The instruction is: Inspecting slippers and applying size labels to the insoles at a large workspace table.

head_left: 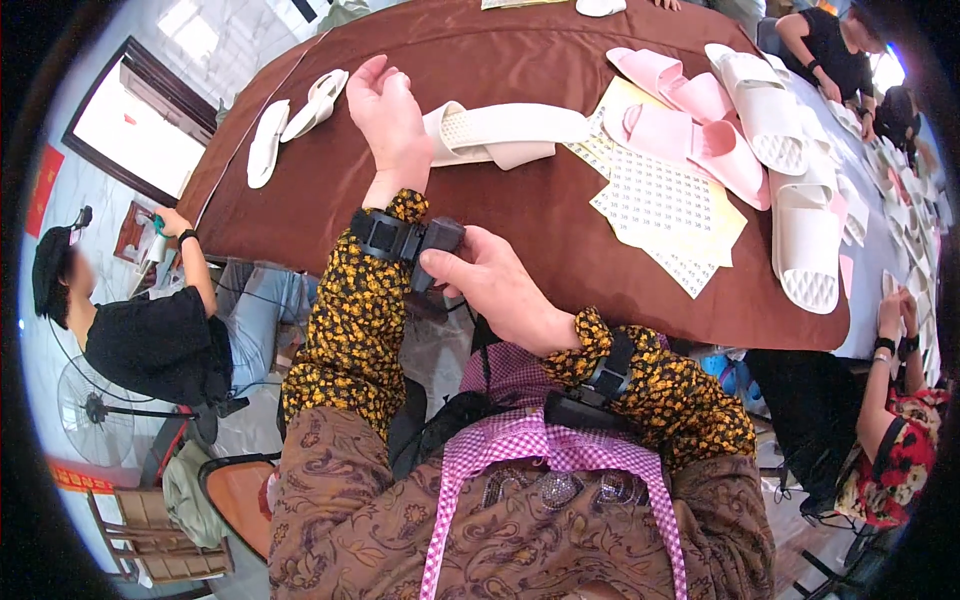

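Note:
My left hand (pixel 388 112) is raised over the brown table (pixel 500 220), fingers loosely curled and holding nothing, just left of a cream slipper (pixel 505 133). A black wrist device (pixel 405 240) is strapped on my left wrist. My right hand (pixel 490 285) pinches that device with thumb and fingers at its right end. A second black strap (pixel 605 375) sits on my right wrist. Both sleeves are black with yellow flowers.
Pink slippers (pixel 680 110) and white slippers (pixel 790 170) lie on the table's right side beside yellow sticker sheets (pixel 665 205). A pair of white slippers (pixel 290 120) lies at the left. A seated person in black (pixel 150 330) is left; other people work at right. A fan (pixel 95 415) stands lower left.

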{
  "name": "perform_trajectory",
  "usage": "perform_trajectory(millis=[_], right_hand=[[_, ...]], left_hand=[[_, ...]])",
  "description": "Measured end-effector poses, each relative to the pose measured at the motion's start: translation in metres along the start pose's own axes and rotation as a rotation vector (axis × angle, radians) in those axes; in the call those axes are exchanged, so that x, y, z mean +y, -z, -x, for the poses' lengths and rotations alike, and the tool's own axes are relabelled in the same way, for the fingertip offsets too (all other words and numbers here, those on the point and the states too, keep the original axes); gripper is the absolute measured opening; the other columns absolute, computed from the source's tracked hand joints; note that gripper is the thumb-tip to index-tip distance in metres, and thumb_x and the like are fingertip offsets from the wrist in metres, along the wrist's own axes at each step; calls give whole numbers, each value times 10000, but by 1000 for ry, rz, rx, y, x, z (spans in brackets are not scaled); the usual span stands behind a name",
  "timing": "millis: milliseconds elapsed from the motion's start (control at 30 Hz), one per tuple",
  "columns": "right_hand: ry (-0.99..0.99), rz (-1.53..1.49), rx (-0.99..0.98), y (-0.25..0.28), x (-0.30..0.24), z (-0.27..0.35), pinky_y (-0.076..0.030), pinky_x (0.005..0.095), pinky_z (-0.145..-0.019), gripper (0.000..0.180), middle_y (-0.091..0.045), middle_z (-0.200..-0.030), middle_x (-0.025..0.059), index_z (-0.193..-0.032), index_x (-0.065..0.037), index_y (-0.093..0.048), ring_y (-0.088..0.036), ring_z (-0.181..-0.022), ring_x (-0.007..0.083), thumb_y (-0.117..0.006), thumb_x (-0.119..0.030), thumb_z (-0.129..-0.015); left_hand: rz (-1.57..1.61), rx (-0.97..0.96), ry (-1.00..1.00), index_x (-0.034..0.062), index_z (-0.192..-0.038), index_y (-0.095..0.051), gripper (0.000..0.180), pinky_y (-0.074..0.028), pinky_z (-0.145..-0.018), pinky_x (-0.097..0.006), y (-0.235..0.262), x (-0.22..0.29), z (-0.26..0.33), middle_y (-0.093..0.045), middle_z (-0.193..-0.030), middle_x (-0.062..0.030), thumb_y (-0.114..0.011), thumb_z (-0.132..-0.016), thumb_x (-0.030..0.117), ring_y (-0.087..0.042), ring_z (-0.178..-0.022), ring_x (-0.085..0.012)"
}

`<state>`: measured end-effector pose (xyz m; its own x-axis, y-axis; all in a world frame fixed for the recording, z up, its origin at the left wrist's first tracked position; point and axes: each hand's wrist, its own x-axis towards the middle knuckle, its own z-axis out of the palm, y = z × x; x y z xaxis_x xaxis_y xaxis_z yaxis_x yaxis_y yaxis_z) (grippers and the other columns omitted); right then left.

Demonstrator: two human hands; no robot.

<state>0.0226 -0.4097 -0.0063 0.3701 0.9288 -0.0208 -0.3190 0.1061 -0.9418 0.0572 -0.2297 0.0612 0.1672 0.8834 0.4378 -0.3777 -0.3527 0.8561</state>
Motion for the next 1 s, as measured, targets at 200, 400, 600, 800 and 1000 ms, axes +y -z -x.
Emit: perform_trajectory(millis=[200,400,600,800,1000], right_hand=[[-62,-118,-38,2,-2,3,-463,263,-618,346,-616,-844,63,-999,10,-568,-551,-712,106,-659,-298,-872],[-98,-164,-60,2,-4,7,-453,252,-603,355,-611,-839,56,-982,10,-564,-556,-720,115,-650,-320,-884],[-83,-213,-55,0,-2,6,-446,256,-597,355,-604,-834,60,-966,16,-551,-554,-725,121,-669,-305,-872],[-5,-23,34,-1,1,12,-496,311,-629,388,-630,-833,102,-957,49,-528,-594,-727,153,-707,-272,-831],[140,143,88,-4,-2,17,-485,257,-669,347,-612,-907,67,-1037,22,-515,-566,-776,92,-705,-215,-868]], left_hand=[[-256,-121,-576,9,-1172,-524,331,-448,-890,-309,-3,-4,7,-550,-1159,-100,-528,-845,-38,-528,-1048,-180],[-545,-218,-1088,42,-1121,-560,346,-388,-937,-386,-5,0,11,-544,-1228,-137,-560,-783,-32,-514,-1106,-278],[-664,-343,-1355,102,-1099,-586,369,-355,-919,-411,-10,13,21,-564,-1234,-90,-585,-746,-7,-511,-1108,-276],[-895,-346,-1320,84,-1111,-602,321,-371,-906,-423,-20,6,20,-585,-1209,-89,-594,-793,40,-530,-1080,-280],[-565,-557,-289,45,-1057,-639,237,-500,-812,-390,-22,-26,7,-666,-1020,-125,-593,-826,69,-628,-922,-310]])
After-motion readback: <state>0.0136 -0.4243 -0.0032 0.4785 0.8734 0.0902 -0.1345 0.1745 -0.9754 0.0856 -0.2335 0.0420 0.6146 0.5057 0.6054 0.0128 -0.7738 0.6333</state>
